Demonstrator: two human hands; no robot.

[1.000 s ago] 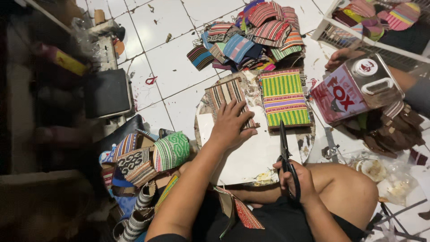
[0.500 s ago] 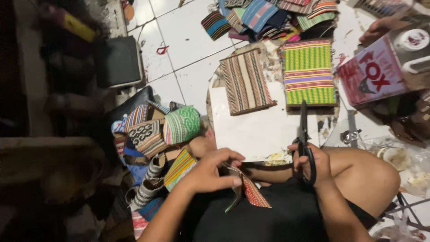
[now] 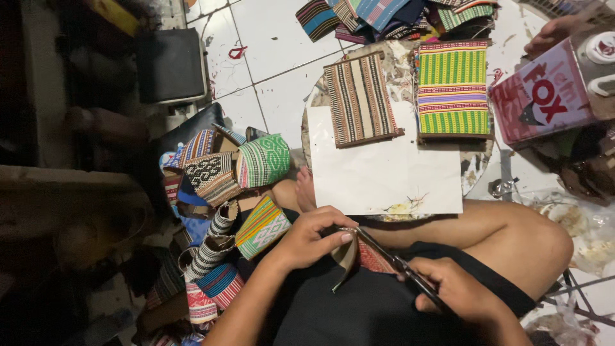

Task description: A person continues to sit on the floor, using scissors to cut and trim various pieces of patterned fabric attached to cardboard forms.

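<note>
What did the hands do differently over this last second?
The left hand left the white paper and came back to the lap, gripping a small woven piece. The right hand swung its scissors to that piece. The two striped cloths stayed put.

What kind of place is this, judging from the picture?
Probably a home craft workshop on a tiled floor: woven pieces lie about, finished pouches are heaped, and the right hand works scissors.

A small red-patterned woven piece with tan backing, held over the lap, sits between black scissors' blades.
</note>
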